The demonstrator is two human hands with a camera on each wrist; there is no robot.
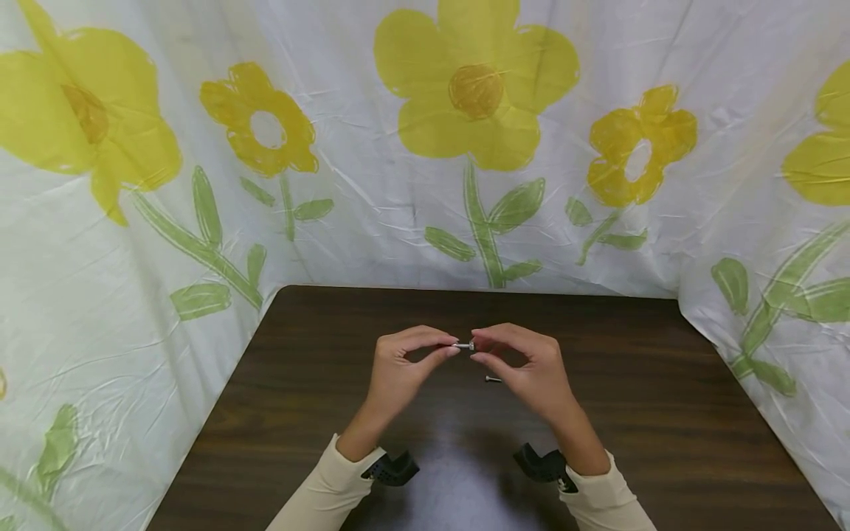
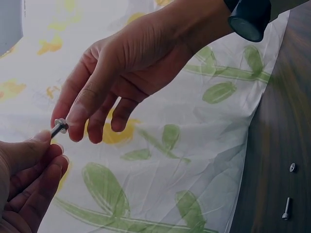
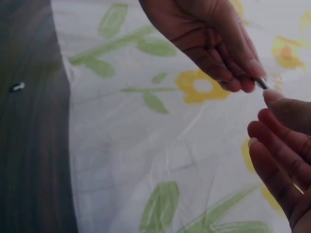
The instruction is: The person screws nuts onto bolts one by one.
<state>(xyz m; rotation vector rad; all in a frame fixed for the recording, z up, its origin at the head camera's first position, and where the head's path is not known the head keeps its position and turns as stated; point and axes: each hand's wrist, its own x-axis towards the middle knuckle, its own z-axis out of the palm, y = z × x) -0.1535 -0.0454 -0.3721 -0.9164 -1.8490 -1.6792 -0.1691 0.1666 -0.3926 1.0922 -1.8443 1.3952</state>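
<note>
Above the table, my left hand pinches a small metal bolt between thumb and fingertips. A nut sits around the bolt's end that points to the right hand. My right hand pinches this nut between thumb and index finger. In the left wrist view the right hand's other fingers hang loosely below. The right wrist view shows the bolt between both hands, with the nut mostly hidden by the right thumb. A second bolt lies on the table, and a loose nut lies near it.
The dark wooden table extends under both hands. A white curtain with yellow flowers hangs behind and along its sides. Each wrist wears a black camera, the left one and the right one.
</note>
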